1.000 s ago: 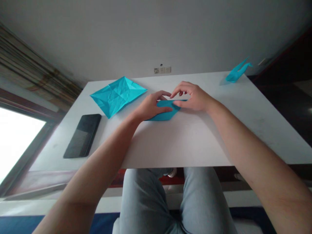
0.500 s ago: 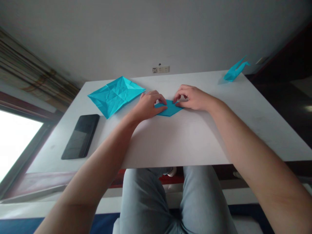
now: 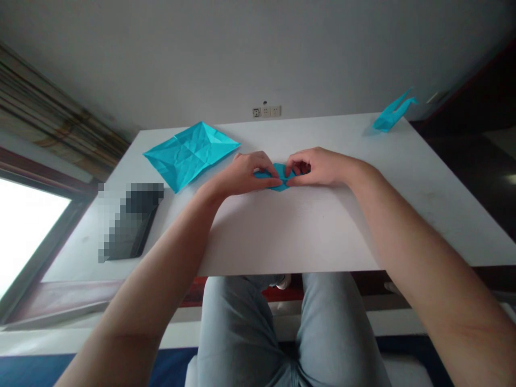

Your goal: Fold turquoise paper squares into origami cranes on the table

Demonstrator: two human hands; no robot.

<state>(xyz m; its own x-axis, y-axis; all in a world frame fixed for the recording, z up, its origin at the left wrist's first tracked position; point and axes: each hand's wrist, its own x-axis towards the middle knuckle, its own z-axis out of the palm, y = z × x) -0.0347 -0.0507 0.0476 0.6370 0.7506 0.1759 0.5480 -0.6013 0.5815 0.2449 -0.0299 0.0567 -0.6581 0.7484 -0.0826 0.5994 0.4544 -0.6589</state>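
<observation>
A small folded piece of blue origami paper point(image 3: 279, 170) lies on the white table point(image 3: 278, 231), partly covered by my fingers. My left hand point(image 3: 253, 172) pinches its left side, thumb along the near edge and fingers bent over the top. On the right side, my right hand point(image 3: 316, 166) grips the same paper with curled fingers and thumb. Both thumb tips nearly meet at the paper's near middle. The paper's two side corners are mostly hidden under the hands.
A creased, unfolded blue sheet point(image 3: 191, 153) lies beyond my left forearm. At the far right corner stands a blue paper crane point(image 3: 393, 115). A dark phone-like slab point(image 3: 135, 226), partly pixelated, rests at the left. Wall sockets point(image 3: 266, 112) sit behind the table.
Both thumbs have moved inward along the paper's near edge, closer to each other. My right hand has shifted slightly toward me, and more of the paper is covered.
</observation>
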